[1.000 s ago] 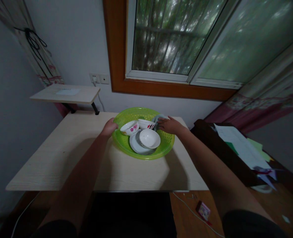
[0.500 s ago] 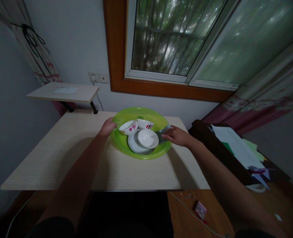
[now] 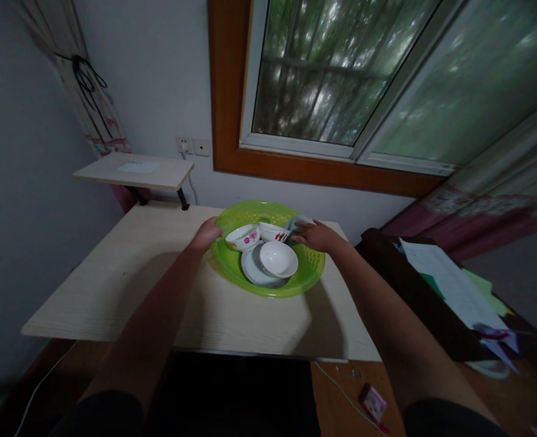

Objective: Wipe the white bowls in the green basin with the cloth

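Note:
A green basin [image 3: 311, 267] stands on the pale table and holds a white plate [image 3: 252, 267], a white bowl [image 3: 278, 260] partly over the plate, a flower-patterned bowl [image 3: 243, 237] and another bowl with red marks [image 3: 272, 232]. My left hand [image 3: 207, 233] is closed on the basin's left rim. Over the basin's right side, my right hand [image 3: 314, 235] grips a grey cloth [image 3: 298, 222], close to the red-marked bowl.
The table [image 3: 159, 291] has a small raised shelf [image 3: 136, 172] at its back left. Behind is a wall with sockets [image 3: 193, 146] and a window. A dark cabinet [image 3: 414, 291] with papers [image 3: 454, 291] stands at the right. A pink box [image 3: 374, 402] lies on the floor.
My right hand has moved with the cloth from the basin's right side toward its back, nearer the red-marked bowl. My left hand stays on the rim. The whole view has shifted slightly.

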A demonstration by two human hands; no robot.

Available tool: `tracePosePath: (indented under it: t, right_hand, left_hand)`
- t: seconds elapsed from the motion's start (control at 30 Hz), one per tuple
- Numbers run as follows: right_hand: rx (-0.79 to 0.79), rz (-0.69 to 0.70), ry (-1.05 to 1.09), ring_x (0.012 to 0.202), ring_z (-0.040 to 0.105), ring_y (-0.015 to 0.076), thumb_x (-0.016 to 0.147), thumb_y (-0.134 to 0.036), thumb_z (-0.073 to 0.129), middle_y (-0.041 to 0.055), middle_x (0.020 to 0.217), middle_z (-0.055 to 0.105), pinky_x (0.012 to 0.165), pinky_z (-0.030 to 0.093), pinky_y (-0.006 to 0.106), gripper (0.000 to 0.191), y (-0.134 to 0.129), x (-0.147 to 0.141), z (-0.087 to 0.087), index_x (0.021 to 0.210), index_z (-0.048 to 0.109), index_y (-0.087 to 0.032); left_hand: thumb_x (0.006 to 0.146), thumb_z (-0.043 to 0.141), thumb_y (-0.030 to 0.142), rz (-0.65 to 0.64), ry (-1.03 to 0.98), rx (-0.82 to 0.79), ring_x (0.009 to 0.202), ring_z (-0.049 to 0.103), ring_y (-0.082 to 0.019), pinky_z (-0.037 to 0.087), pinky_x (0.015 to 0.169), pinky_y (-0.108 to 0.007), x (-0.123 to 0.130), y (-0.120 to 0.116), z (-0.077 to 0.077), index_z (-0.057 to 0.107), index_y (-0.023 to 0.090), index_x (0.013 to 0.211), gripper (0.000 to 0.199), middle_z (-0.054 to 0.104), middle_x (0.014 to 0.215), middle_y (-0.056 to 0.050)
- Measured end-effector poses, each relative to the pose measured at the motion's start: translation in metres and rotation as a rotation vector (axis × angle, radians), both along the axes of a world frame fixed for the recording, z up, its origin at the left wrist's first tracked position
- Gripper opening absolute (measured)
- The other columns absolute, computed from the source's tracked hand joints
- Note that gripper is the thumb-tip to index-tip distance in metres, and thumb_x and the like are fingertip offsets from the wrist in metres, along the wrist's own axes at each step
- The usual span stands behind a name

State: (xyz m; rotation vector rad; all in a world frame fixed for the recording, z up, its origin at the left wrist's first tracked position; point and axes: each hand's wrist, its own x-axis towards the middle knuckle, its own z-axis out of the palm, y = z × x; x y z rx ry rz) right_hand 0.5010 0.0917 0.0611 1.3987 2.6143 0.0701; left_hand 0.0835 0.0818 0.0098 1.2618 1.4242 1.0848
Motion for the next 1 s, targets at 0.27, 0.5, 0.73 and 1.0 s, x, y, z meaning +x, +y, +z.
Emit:
tracePosePath:
  t: [0.27,0.5,0.73,1.0]
  right_hand:
    - [-0.038,-0.011,0.103,0.16,0.058,0.0332,0.12,-0.05,0.038,0.0129,0.15,0.079,0.138,0.032,0.065,0.055,-0.038,0.025,0.001,0.13,0.086,-0.025]
    - [-0.014,0.006,0.266,0.133,0.075,0.0311,0.12,-0.051,0.036,0.0109,0.127,0.087,0.142,0.019,0.064,0.058,-0.091,0.029,0.002,0.109,0.086,-0.025]
    - [0.161,0.073,0.452,0.105,0.078,0.03,0.119,-0.048,0.027,0.0113,0.095,0.084,0.133,0.041,0.057,0.067,-0.085,0.026,-0.027,0.086,0.08,-0.025]
    - [0.363,0.012,0.531,0.093,0.076,0.0293,0.12,-0.036,0.026,0.0108,0.082,0.082,0.116,0.052,0.049,0.068,-0.103,0.007,-0.052,0.076,0.077,-0.026]
  left_hand:
    - [0.06,0.063,0.015,0.035,-0.017,-0.016,0.075,0.07,-0.021,0.054,0.069,-0.029,0.002,-0.001,-0.002,0.075,0.017,0.101,0.042,0.076,0.086,-0.003]
    - [0.063,0.065,0.014,-0.011,-0.074,-0.016,0.077,0.072,-0.022,0.055,0.071,-0.031,0.003,0.0,0.002,0.073,0.016,0.104,0.042,0.079,0.094,-0.006]
    - [0.081,0.079,0.016,0.197,-0.001,-0.002,0.098,0.079,-0.025,0.06,0.085,-0.032,0.005,0.003,0.007,0.064,0.016,0.151,0.072,0.081,0.126,-0.016]
    - [0.099,0.073,0.033,0.357,-0.151,0.054,0.111,0.078,-0.026,0.062,0.097,-0.036,0.01,-0.021,0.0,0.066,0.019,0.137,0.041,0.078,0.126,-0.015]
